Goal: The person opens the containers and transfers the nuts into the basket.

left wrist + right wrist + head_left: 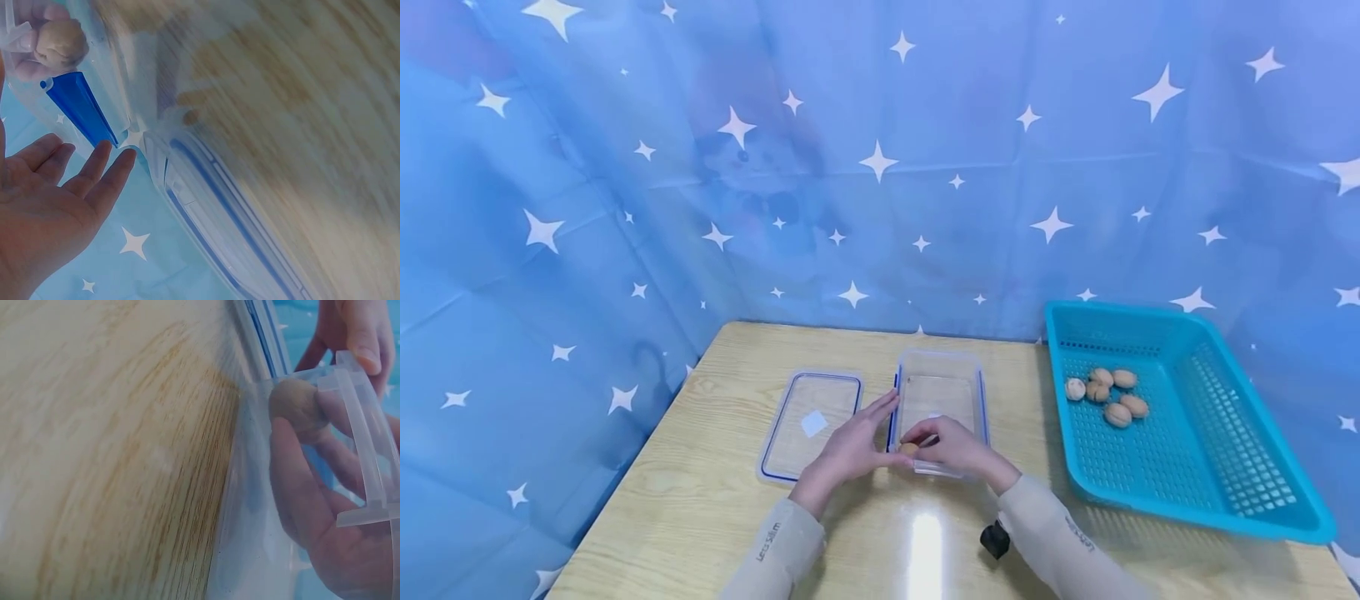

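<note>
My right hand [957,446] reaches into a clear plastic container [938,360] with blue edging and pinches a walnut [909,450] low in its near left corner. Through the clear wall, the right wrist view shows fingertips around the round, tan walnut [298,405]. Along the container's left side rests my left hand [856,443], its fingers extended and its thumb stretched toward the near corner. In the left wrist view that hand's fingers are spread beside a blue clip [83,107], holding nothing.
Left of the container a clear lid [790,429] with a blue seal lies flat on the wooden table [700,492]. At the right stands a turquoise basket [1165,518] with several walnuts [1117,415] inside. A small black object [995,540] shows by the right sleeve. A starry blue curtain hangs behind.
</note>
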Tool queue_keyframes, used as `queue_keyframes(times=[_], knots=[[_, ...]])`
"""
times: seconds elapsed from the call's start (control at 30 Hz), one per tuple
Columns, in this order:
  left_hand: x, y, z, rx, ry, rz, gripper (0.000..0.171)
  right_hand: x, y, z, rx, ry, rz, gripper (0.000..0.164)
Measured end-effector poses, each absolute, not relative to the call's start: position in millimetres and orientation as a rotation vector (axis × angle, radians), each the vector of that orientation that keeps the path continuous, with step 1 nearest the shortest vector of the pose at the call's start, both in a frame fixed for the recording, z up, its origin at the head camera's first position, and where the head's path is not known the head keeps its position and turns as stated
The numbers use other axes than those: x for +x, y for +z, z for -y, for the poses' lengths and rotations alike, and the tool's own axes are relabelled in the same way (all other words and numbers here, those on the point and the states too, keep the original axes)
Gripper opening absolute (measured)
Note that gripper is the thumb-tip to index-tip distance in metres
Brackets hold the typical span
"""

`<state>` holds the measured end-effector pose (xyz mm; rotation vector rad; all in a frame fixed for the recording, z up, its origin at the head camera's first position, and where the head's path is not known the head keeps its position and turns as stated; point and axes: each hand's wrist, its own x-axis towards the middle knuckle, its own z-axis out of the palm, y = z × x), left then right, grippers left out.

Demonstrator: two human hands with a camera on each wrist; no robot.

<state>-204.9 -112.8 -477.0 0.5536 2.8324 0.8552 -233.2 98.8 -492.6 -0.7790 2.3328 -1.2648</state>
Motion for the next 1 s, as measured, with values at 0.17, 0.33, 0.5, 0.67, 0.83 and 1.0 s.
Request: queue_keyframes(times=[0.17, 0.33, 0.5, 0.67, 0.83, 1.0], knots=[[-209, -473, 112, 0.556, 0.852, -2.84, 0.105, -236, -480, -102, -0.765, -1.378, -2.323, 0.032], [-207, -473, 111, 0.546, 0.839, -2.824, 0.107, -231, -456, -111, -0.751, -1.471, -2.327, 0.04], [-204, -475, 110, 0.526, 0.827, -2.829, 0.107, -231, -412, -131, -0.69, -1.511, -2.374, 0.044], [-205, -474, 110, 0.528, 0.845, -2.819, 0.106, -241, -377, -167, -0.528, -1.531, -2.475, 0.046], [-206, -473, 108, 0.525, 0.867, -2.824, 0.105, -251, -359, -210, -0.325, -1.563, -2.567, 0.055], [-205, -474, 109, 0.51, 0.854, -2.822, 0.105, -259, -361, -259, -0.15, -1.595, -2.595, 0.069]])
